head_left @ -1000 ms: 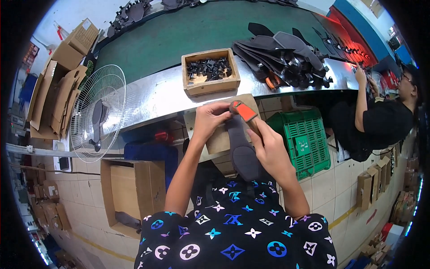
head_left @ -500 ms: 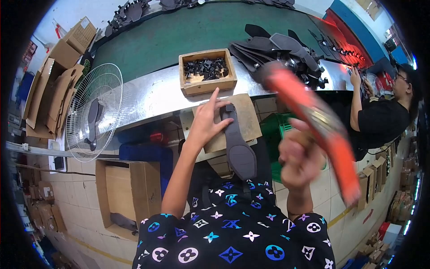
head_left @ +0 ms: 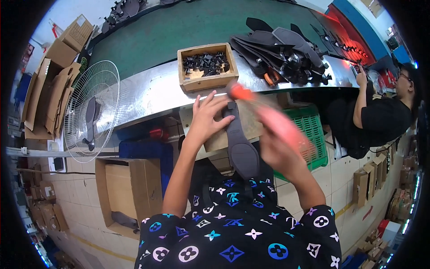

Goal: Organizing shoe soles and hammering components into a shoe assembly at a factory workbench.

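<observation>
A grey shoe sole [head_left: 243, 154] lies lengthwise on a board [head_left: 215, 140], its wide end toward me and overhanging the board's near edge. At its narrow far end sits a small black clip [head_left: 231, 106]. My left hand [head_left: 209, 117] holds that far end, thumb on the sole and index finger beside the clip, the other fingers spread. My right hand [head_left: 282, 154] is closed around a hammer [head_left: 286, 125] with an orange-red handle, blurred by motion. Its dark head is just above and beyond the clip; whether it touches anything cannot be told.
A wooden box [head_left: 204, 84] of black clips stands on the metal ledge [head_left: 148, 96]. Right of it lies a pile of grey soles [head_left: 286, 49]. A wire fan [head_left: 92, 112] is at left, an open carton [head_left: 127, 193] below, a green crate [head_left: 309, 132] at right. A co-worker [head_left: 385, 107] sits far right.
The hammer has swung down and left from its raised place, toward the sole's far end. My right hand moved left with it. My left hand still holds the sole, fingers slightly more spread.
</observation>
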Demonstrator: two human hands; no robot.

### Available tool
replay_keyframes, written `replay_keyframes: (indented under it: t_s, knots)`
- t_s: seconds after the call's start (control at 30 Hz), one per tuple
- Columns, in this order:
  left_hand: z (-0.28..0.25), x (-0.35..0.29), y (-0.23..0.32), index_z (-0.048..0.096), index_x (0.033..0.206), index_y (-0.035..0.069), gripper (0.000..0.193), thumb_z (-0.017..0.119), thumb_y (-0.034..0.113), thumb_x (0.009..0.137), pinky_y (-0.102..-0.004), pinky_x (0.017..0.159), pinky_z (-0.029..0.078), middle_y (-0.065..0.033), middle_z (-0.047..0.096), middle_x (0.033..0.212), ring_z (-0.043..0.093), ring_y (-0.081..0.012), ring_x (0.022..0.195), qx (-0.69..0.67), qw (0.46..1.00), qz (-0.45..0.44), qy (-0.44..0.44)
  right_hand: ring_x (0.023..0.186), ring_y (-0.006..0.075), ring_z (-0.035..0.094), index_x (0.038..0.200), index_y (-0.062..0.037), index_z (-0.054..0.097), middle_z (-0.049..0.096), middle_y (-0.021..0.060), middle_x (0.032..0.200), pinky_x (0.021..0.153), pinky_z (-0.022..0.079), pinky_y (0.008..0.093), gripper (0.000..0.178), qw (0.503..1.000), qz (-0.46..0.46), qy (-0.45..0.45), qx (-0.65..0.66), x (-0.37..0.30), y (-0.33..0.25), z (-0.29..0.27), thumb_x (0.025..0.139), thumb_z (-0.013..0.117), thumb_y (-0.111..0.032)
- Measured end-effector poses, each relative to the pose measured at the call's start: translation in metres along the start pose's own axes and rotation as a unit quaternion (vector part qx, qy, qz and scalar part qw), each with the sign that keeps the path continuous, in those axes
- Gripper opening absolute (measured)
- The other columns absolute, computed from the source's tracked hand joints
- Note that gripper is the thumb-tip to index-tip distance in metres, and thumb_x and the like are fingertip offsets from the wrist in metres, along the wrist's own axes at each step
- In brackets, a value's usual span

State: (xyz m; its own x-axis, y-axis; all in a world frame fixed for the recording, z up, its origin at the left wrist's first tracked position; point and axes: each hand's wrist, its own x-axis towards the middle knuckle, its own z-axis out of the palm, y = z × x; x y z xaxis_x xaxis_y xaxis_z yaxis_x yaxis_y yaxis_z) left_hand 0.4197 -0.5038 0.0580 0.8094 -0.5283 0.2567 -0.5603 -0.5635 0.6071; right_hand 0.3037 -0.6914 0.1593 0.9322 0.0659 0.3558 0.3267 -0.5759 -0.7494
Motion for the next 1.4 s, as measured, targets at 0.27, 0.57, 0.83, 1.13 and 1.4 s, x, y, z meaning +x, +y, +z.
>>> replay_keyframes:
  t_s: [0.27, 0.57, 0.83, 1.13, 1.4]
  knots:
    - [-0.002, -0.004, -0.002, 0.065, 0.12, 0.02, 0.048, 0.069, 0.041, 0.078, -0.0573, 0.115, 0.007, 0.0033, 0.057, 0.133, 0.034, -0.0274, 0.139, -0.007, 1.0, 0.009, 0.011, 0.084, 0.0375, 0.064, 0.121, 0.0024, 0.052, 0.064, 0.0228, 0.094, 0.069, 0.052, 0.0398, 0.037, 0.999, -0.015, 0.046, 0.017, 0.0, -0.022, -0.031, 0.086, 0.062, -0.003]
    - [-0.001, -0.002, -0.003, 0.068, 0.105, 0.007, 0.025, 0.065, 0.023, 0.086, -0.0469, 0.104, 0.036, -0.0053, 0.063, 0.122, 0.054, -0.0304, 0.12, -0.015, 0.991, 0.097, 0.088, 0.078, 0.0419, 0.062, 0.11, -0.0002, 0.053, 0.063, 0.0227, 0.085, 0.063, 0.05, 0.0429, 0.021, 0.994, -0.022, -0.043, -0.096, 0.027, -0.001, -0.029, 0.09, 0.057, -0.007]
    - [-0.071, -0.07, 0.117, 0.064, 0.093, -0.004, 0.021, 0.058, 0.017, 0.092, -0.0319, 0.065, 0.044, -0.0117, 0.055, 0.078, 0.058, -0.0242, 0.073, -0.338, 0.935, -0.013, -0.107, 0.088, 0.0303, 0.064, 0.118, -0.0055, 0.056, 0.061, 0.0114, 0.105, 0.068, 0.051, 0.041, 0.036, 0.953, -0.12, -0.155, -0.232, 0.04, 0.052, 0.003, 0.085, 0.064, -0.017]
    - [-0.084, -0.079, 0.131, 0.068, 0.097, -0.004, 0.026, 0.052, 0.016, 0.091, -0.0262, 0.075, 0.046, -0.0111, 0.066, 0.088, 0.061, -0.0168, 0.083, -0.503, 0.826, -0.153, -0.205, 0.108, 0.0287, 0.058, 0.105, 0.0001, 0.061, 0.063, 0.0182, 0.114, 0.091, 0.046, 0.0427, 0.047, 0.902, 0.009, -0.184, 0.39, -0.007, 0.018, 0.019, 0.091, 0.058, -0.044]
    - [-0.077, -0.081, 0.139, 0.064, 0.101, -0.005, 0.028, 0.049, 0.018, 0.098, -0.0279, 0.084, 0.047, -0.0119, 0.066, 0.097, 0.063, -0.0182, 0.093, -0.59, 0.77, -0.123, -0.208, 0.094, 0.0283, 0.059, 0.095, -0.0012, 0.06, 0.062, 0.0168, 0.096, 0.085, 0.047, 0.0417, 0.052, 0.806, 0.088, -0.177, 0.558, -0.026, -0.003, 0.024, 0.092, 0.051, -0.052]
